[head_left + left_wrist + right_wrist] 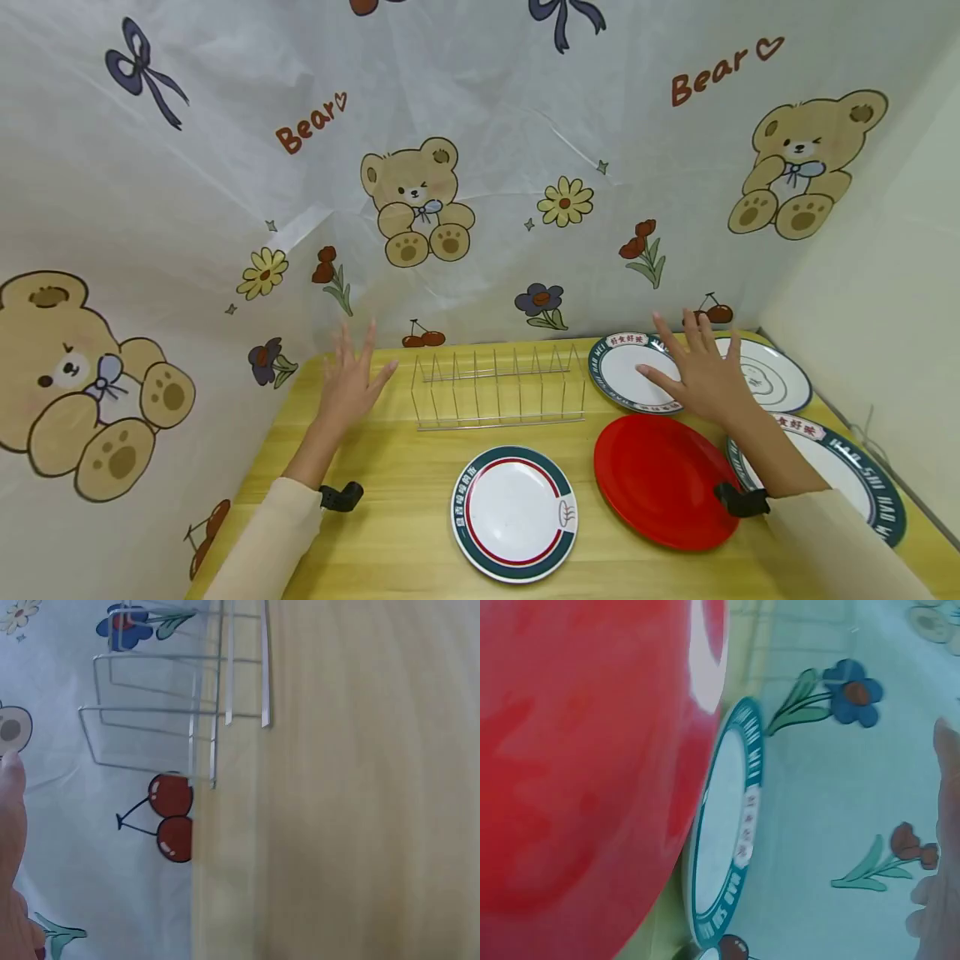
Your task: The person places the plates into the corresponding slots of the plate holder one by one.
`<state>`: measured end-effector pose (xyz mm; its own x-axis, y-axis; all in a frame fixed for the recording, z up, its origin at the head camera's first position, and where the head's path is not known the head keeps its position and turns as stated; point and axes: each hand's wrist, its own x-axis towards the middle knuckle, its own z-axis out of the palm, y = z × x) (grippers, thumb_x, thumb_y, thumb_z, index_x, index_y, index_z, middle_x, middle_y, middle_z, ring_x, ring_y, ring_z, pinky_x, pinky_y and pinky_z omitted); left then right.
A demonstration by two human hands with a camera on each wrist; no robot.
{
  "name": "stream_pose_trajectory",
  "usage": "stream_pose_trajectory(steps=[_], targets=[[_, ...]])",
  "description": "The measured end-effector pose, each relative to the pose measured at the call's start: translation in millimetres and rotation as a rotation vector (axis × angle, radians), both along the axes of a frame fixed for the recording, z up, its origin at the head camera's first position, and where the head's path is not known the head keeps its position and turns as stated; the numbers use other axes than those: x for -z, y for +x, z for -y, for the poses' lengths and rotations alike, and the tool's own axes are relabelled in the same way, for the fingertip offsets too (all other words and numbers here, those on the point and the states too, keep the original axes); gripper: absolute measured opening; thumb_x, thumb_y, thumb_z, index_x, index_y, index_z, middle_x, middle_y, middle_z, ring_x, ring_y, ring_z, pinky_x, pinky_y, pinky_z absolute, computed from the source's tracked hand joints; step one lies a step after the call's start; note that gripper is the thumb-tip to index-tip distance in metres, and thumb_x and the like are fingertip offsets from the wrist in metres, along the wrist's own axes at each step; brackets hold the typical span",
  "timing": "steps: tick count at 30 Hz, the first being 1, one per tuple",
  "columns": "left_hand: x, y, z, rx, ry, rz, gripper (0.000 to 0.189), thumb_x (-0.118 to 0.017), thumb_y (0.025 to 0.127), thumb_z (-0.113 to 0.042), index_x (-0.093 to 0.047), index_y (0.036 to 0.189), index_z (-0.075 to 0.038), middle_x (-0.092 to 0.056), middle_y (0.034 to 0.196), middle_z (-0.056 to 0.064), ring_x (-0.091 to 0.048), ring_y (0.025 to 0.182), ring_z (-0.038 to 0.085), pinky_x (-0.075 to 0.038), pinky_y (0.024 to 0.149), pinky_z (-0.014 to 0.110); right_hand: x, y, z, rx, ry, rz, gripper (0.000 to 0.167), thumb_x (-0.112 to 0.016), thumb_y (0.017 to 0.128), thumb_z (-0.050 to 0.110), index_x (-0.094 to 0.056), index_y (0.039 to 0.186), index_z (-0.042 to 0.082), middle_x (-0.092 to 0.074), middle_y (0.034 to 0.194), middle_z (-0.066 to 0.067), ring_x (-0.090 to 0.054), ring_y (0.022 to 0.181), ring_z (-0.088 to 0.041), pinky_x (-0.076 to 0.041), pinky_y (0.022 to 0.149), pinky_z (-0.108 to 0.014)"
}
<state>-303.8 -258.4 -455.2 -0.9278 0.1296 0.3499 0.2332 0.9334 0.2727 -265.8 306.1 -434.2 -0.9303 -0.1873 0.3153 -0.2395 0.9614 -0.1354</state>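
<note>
Left hand of the person is raised with its fingers spread and released, to the left of a silver metal wire rack, which stands on a yellowish wooden table near the wall cloth printed with bears and flowers. The right hand is also released, its fingers spread; in the head view it covers part of a white oval plate with green lettered rim and the edge of a white plate with a line drawing. Its forearm passes in front of a large white plate with green lettered rim, at the right side of the table. Just beside this large plate lies a glossy red plate. Further to the left, in front of the rack and apart from it, lies a round white plate with green rim and red ring.
</note>
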Motion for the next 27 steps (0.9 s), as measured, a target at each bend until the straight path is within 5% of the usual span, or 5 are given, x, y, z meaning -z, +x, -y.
stream_pose_trajectory(steps=[6, 13, 16, 20, 27], targets=[[26.5, 18.3, -5.8, 0.071, 0.3, 0.066, 0.065, -0.046, 0.106, -0.052, -0.018, 0.163, -0.034, -0.018, 0.165, 0.024, -0.029, 0.145, 0.051, -0.014, 0.113, 0.077, -13.5, 27.3, 1.5, -0.02, -0.2, 0.112, 0.09, -0.052, 0.1, 0.057, -0.005, 0.164, 0.013, -0.012, 0.162, -0.035, -0.009, 0.148, -0.056, 0.003, 0.104, -0.084], [54.7, 30.5, -23.1, 0.237, 0.66, 0.241, 0.059, -0.045, 0.108, -0.046, -0.033, 0.159, -0.02, -0.043, 0.155, 0.021, -0.047, 0.137, 0.041, -0.037, 0.111, 0.063, -30.1, 61.4, -21.3, -0.027, -0.492, 0.263, 0.068, -0.049, 0.106, 0.044, -0.034, 0.156, 0.001, -0.035, 0.153, -0.035, -0.036, 0.134, -0.061, -0.043, 0.091, -0.074], [60.8, 33.1, -28.6, 0.278, 0.733, 0.308, 0.054, -0.045, 0.109, -0.039, -0.04, 0.156, -0.012, -0.048, 0.15, 0.022, -0.051, 0.135, 0.04, -0.038, 0.111, 0.06, -27.6, 68.4, -39.9, -0.051, -0.618, 0.262, 0.057, -0.048, 0.108, 0.038, -0.042, 0.153, 0.002, -0.05, 0.148, -0.026, -0.057, 0.129, -0.025, -0.058, 0.089, -0.05], [74.6, 29.8, -27.8, 0.319, 0.779, 0.331, 0.044, -0.05, 0.109, -0.029, -0.055, 0.144, -0.004, -0.058, 0.142, 0.017, -0.058, 0.128, 0.035, -0.044, 0.109, 0.053, -23.1, 76.1, -65.6, -0.033, -0.722, 0.231, 0.049, -0.048, 0.109, 0.034, -0.047, 0.151, 0.009, -0.067, 0.122, 0.016, -0.058, 0.096, 0.016, -0.058, 0.073, -0.021], [86.3, 23.2, -27.1, 0.385, 0.839, 0.357, 0.028, -0.063, 0.102, -0.023, -0.072, 0.122, -0.006, -0.074, 0.116, 0.01, -0.071, 0.107, 0.023, -0.056, 0.093, 0.028, -9.8, 78.5, -105.5, 0.071, -0.762, 0.233, 0.054, -0.049, 0.108, 0.034, -0.041, 0.154, 0.007, -0.059, 0.102, 0.039, -0.06, 0.087, 0.015, -0.055, 0.068, -0.014]])
